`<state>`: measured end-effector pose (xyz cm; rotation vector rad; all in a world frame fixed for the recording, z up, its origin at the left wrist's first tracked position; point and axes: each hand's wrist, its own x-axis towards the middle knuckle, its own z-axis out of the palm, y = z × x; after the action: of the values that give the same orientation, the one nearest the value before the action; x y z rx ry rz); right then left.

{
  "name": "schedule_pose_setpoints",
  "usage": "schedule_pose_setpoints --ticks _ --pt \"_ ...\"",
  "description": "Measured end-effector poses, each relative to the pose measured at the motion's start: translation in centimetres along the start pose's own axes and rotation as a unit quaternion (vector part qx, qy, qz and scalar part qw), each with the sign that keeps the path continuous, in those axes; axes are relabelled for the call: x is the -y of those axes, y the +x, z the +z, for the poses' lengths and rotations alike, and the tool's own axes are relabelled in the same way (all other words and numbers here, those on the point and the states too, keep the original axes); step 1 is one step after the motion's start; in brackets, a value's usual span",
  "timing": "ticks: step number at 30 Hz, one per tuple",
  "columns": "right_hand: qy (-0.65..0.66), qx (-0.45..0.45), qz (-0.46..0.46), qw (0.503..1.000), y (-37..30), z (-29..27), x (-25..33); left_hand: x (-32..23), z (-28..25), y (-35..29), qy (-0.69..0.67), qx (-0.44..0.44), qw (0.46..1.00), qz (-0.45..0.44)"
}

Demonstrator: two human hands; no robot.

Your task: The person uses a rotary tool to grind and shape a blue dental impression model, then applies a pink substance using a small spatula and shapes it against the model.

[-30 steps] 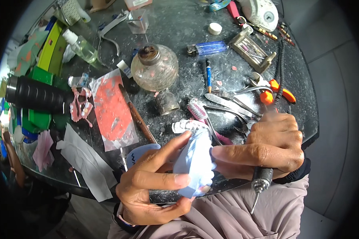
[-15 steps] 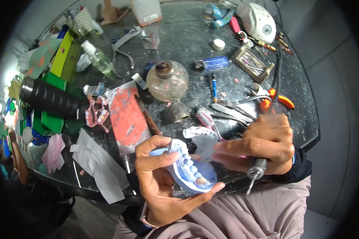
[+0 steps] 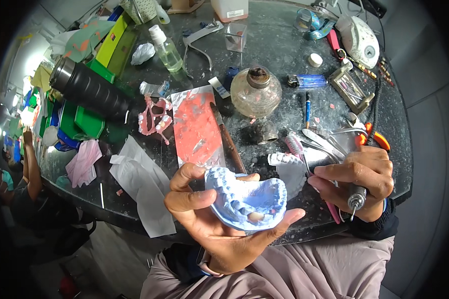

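Observation:
My left hand [image 3: 219, 226] is closed around a blue dental cast [image 3: 247, 222], thumb and fingers on its rim. The cast is tilted so its toothed side and inner hollow face up; one tooth near the front is cream-coloured. My right hand [image 3: 359, 174] grips a metal rotary handpiece [image 3: 356, 197], its thin bur pointing down towards my lap. Its fingertips are beside a pink-handled brush [image 3: 294, 145]; whether they touch it I cannot tell. A pale dental cast [image 3: 290, 172] lies on the table between my hands.
A glass spirit burner [image 3: 257, 97] stands beyond the casts, with its cap [image 3: 267, 133] nearby. A pink wax sheet [image 3: 197, 129], a brown-handled knife [image 3: 229, 142] and a pink denture framework [image 3: 155, 117] lie left. Metal tools and orange-handled pliers [image 3: 381, 142] lie right. A black bottle [image 3: 87, 89] leans over green trays.
The blue cast has turned from a side-on tilt so its inner hollow faces up more. My view has shifted left. The right hand still holds the handpiece.

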<state>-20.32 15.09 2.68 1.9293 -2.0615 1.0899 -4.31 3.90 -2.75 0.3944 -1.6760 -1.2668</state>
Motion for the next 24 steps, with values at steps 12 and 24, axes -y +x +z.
schedule_pose_setpoints --ticks 12,24 --pt "-0.017 -0.013 -0.008 1.0 -0.3 0.2 0.0 0.2 0.4 0.1 0.031 -0.113 0.993 -0.006" --pt "-0.087 -0.045 -0.042 0.994 0.6 -0.7 1.5 -0.5 -0.1 0.5 -0.03 -0.23 0.973 -0.02"
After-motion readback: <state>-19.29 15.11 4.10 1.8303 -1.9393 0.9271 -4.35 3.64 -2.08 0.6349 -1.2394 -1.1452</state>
